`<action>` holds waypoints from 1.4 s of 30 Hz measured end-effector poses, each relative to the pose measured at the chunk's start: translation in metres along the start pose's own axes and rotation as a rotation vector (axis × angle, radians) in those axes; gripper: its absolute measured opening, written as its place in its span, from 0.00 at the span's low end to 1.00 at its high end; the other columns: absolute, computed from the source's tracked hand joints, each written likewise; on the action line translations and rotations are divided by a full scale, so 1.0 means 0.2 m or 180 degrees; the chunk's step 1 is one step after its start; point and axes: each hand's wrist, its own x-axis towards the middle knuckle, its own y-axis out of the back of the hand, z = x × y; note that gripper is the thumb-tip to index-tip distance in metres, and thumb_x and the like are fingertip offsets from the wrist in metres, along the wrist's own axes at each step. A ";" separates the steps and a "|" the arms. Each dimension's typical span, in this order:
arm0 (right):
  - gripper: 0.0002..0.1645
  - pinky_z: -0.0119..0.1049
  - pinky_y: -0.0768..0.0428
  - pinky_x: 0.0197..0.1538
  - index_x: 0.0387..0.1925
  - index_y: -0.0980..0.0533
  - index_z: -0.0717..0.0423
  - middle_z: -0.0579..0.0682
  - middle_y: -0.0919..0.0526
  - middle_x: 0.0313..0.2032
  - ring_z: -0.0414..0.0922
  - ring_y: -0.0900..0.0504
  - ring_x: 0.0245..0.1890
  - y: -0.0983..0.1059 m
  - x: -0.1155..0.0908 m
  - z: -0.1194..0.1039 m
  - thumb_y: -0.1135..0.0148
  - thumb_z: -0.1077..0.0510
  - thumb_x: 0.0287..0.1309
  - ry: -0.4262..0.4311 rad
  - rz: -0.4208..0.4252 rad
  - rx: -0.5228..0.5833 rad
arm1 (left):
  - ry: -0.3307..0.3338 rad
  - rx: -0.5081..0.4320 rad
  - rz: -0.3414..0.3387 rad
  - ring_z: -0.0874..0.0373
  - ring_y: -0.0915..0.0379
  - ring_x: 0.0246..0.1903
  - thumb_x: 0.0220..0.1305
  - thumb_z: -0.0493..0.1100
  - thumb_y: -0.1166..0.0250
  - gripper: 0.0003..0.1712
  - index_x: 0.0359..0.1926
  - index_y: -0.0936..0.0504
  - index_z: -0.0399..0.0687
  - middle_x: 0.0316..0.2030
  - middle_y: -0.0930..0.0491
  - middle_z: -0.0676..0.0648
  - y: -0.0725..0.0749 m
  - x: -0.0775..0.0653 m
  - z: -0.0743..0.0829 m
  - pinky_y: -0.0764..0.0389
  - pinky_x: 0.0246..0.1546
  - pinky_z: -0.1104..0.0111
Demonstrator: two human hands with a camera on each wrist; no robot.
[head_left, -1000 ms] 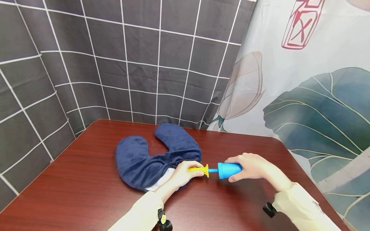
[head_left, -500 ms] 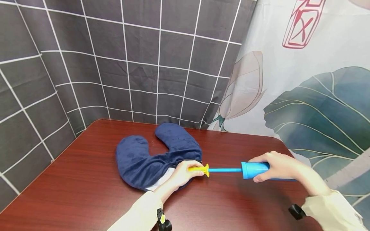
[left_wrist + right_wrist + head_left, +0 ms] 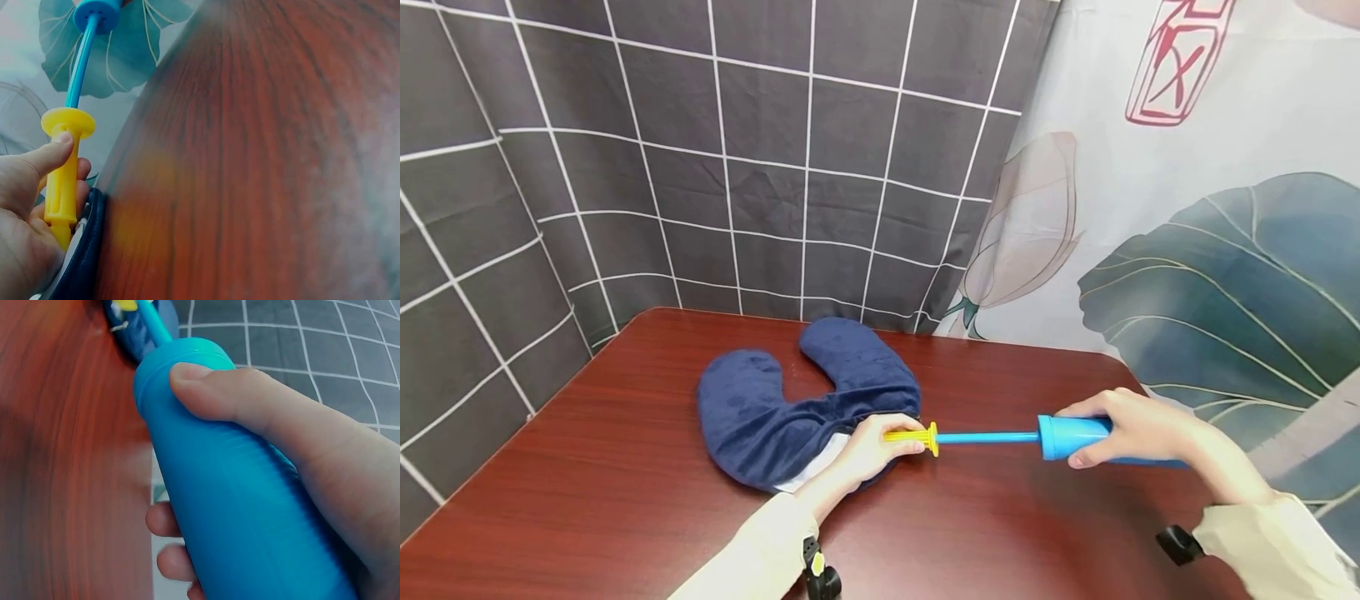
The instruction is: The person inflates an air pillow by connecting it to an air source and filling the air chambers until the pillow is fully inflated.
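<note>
The left hand (image 3: 874,450) is clamped round the yellow handle (image 3: 61,187), its thumb up near the flange; the handle's narrow lower end slips behind the palm, so I cannot tell whether it joins the navy neck pillow (image 3: 752,425). That pillow lies on the left part of the red-brown table (image 3: 962,533), its near right edge partly covered by the hand, a strip of white lining (image 3: 816,467) showing. From the handle a thin blue rod (image 3: 988,437) runs right into the blue barrel (image 3: 1071,437), which the right hand (image 3: 1138,429) grips above the right of the table. The right fingers are hidden in the head view; the right wrist view shows fingertips round the barrel's other side, but cuts off its rear end. Both cream sleeves (image 3: 752,546) run out of frame at the near edge.
</note>
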 end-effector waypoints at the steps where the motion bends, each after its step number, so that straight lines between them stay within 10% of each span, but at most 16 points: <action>1: 0.35 0.30 0.27 0.32 0.53 0.18 0.43 0.38 0.14 0.42 0.32 0.24 0.35 0.00 0.02 -0.01 0.26 0.33 0.44 0.0020 -0.0027 0.0018 | 0.0004 0.0014 0.0000 0.65 0.24 0.39 0.58 0.43 0.28 0.12 0.43 0.13 0.47 0.41 0.13 0.47 0.00 0.00 0.00 0.27 0.46 0.76; 26: 0.36 0.35 0.22 0.39 0.54 0.19 0.48 0.43 0.14 0.44 0.40 0.21 0.38 -0.19 0.45 -0.32 0.27 0.35 0.45 0.0308 -0.0382 0.0102 | 0.0130 0.0008 0.0001 0.62 0.25 0.40 0.59 0.44 0.29 0.12 0.44 0.13 0.47 0.43 0.14 0.48 0.00 0.00 0.00 0.28 0.45 0.75; 42: 0.37 0.35 0.24 0.37 0.55 0.19 0.43 0.42 0.14 0.44 0.39 0.22 0.38 -0.14 0.37 -0.33 0.27 0.33 0.43 0.0165 -0.0262 -0.0101 | 0.0106 -0.0178 -0.0007 0.62 0.22 0.40 0.59 0.44 0.29 0.12 0.44 0.13 0.46 0.42 0.13 0.46 0.00 -0.01 0.01 0.26 0.46 0.77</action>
